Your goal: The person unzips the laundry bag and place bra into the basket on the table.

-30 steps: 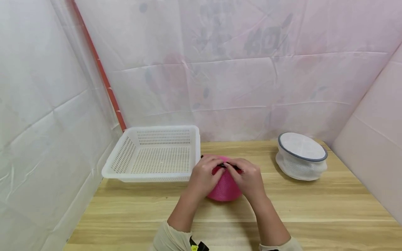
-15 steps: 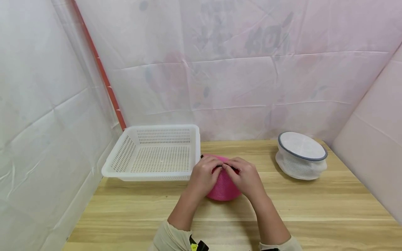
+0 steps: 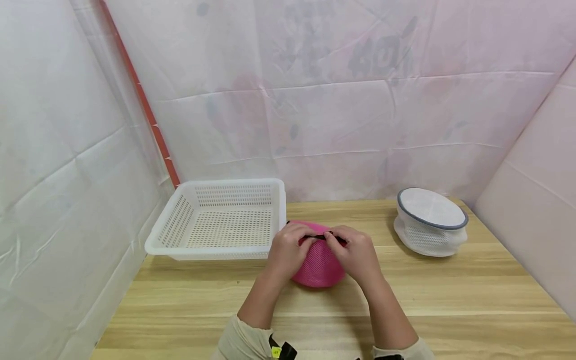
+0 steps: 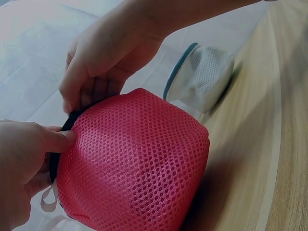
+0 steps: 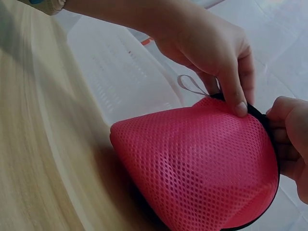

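Note:
A pink mesh laundry bag (image 3: 318, 267) with a black rim stands on the wooden table, in the middle of the head view. My left hand (image 3: 289, 251) pinches its black rim on the left side, thumb on the near face, as the right wrist view shows. On the right side of the same rim, my right hand (image 3: 356, 252) pinches the edge. A short stretch of black edging shows between the two thumbs. A pale loop (image 5: 191, 85) sticks out by the left hand. The fingertips behind the rim are partly hidden.
Left of the bag stands a white plastic basket (image 3: 216, 250) with slotted walls, its right side close to my left hand. A white mesh bag (image 3: 431, 242) with a grey-rimmed round top sits at the back right. White sheeting (image 3: 333, 125) hangs behind the table (image 3: 450, 310).
My hands were close together with the thumbs nearly touching half a second ago; now they are slightly further apart along the rim. The basket and white bag have stayed put.

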Demonstrator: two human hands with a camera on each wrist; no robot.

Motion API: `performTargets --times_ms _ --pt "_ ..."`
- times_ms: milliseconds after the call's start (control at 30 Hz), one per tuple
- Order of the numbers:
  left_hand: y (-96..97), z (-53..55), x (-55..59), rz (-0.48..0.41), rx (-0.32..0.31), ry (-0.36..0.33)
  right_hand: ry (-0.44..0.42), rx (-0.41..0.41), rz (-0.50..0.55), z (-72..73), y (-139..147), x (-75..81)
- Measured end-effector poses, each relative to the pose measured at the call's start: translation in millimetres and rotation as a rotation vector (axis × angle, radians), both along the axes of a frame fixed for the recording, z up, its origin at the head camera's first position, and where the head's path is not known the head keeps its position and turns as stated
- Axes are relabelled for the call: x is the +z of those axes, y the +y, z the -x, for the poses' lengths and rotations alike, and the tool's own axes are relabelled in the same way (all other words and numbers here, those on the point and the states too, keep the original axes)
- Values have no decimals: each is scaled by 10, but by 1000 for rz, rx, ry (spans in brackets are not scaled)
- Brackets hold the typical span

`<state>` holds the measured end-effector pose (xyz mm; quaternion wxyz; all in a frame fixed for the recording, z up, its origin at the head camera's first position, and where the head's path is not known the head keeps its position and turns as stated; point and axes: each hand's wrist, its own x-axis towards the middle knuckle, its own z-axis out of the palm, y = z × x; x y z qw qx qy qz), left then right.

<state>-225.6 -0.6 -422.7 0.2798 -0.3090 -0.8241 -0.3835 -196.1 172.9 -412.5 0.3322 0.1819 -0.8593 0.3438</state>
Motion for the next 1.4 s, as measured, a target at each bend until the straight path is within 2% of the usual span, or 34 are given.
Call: performTargets --times_ms 267,433,600,800,933,1100,1400 --pt "-21 30 -5 -32 69 4 65 -36 -18 4 82 30" --pt "-22 34 0 -47 95 -22 95 -14 -16 1 91 44" --pt "-32 40 6 -51 126 -20 144 7 -32 -1 72 68" --pt "-63 48 4 -14 156 -47 97 34 -48 -5 14 45" --pt "-76 18 28 23 137 -85 71 28 -49 -17 -12 30" --pt "-57 -36 75 34 70 -102 63 21 -44 -16 -15 21" --pt "21 -114 110 97 17 -63 79 58 -46 4 -48 -19"
